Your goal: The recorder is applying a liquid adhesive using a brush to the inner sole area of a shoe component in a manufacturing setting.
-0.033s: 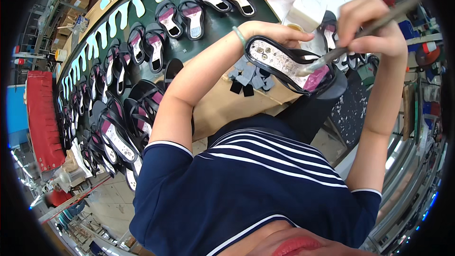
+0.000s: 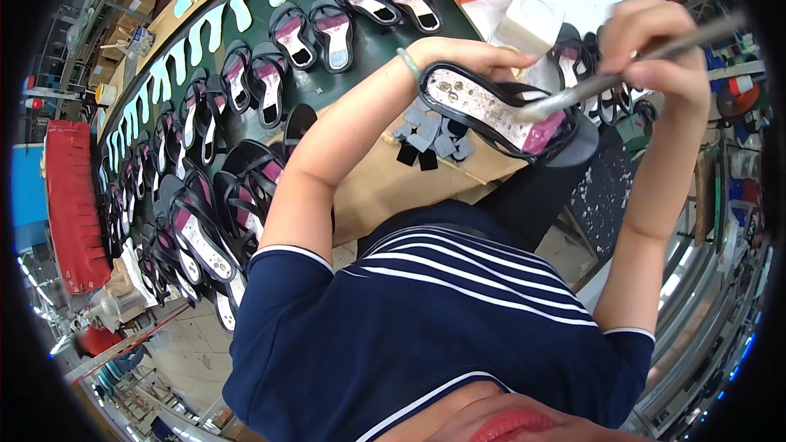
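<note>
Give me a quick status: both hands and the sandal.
Left hand gripping black sandal, sole side up. Right hand holding brush, tip on the sole's pink end. Nothing blocking; more sandals on the green conveyor beyond.

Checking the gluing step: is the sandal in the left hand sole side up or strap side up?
Sole side up: the sandal shows its pale underside with holes, and the brush tip rests on it.

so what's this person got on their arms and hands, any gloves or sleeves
No gloves: both the left hand and the right hand are bare. The forearms are bare too. Short navy sleeves with a thin white edge end above the elbows. A pale green bangle circles the left wrist.
</note>
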Available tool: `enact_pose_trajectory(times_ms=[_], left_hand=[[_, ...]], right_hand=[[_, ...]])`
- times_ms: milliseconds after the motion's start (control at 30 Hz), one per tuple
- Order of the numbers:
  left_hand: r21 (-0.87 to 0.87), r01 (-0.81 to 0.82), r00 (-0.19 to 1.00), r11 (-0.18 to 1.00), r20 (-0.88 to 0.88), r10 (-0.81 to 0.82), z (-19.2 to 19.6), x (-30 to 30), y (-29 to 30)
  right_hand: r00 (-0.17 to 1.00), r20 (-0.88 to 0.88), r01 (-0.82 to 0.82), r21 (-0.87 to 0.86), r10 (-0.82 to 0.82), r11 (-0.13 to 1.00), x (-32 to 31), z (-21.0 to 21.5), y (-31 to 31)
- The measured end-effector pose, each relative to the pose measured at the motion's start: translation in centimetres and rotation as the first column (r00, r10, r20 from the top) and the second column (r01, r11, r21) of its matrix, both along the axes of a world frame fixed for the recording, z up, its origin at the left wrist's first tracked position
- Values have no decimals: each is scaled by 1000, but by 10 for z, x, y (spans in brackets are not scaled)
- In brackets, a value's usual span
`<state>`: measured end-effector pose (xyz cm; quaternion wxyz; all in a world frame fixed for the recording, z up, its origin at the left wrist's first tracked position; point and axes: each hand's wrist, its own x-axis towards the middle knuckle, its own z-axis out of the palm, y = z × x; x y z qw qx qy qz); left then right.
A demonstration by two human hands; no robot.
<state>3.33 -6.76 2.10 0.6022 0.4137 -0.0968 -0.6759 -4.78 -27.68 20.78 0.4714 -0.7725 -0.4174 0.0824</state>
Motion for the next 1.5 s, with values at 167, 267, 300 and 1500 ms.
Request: enact_pose_trajectory(times_ms=[167, 267, 300, 1500], left_hand=[[-373, -340, 884, 863, -440, 158, 29, 26, 53], [-537, -391, 903, 747, -67, 425, -13, 90, 99], [-581, -474, 851, 661, -109, 514, -8, 93, 109], [-700, -694, -204, -170, -35, 978, -29, 36, 180]], right_hand=[[963, -130, 266, 595, -236, 759, -54, 19, -64], [914, -62, 389, 417, -402, 821, -70, 17, -62], [874, -64, 477, 296, -481, 828, -72, 9, -50], [669, -346, 641, -179, -658, 746, 62, -191, 123]])
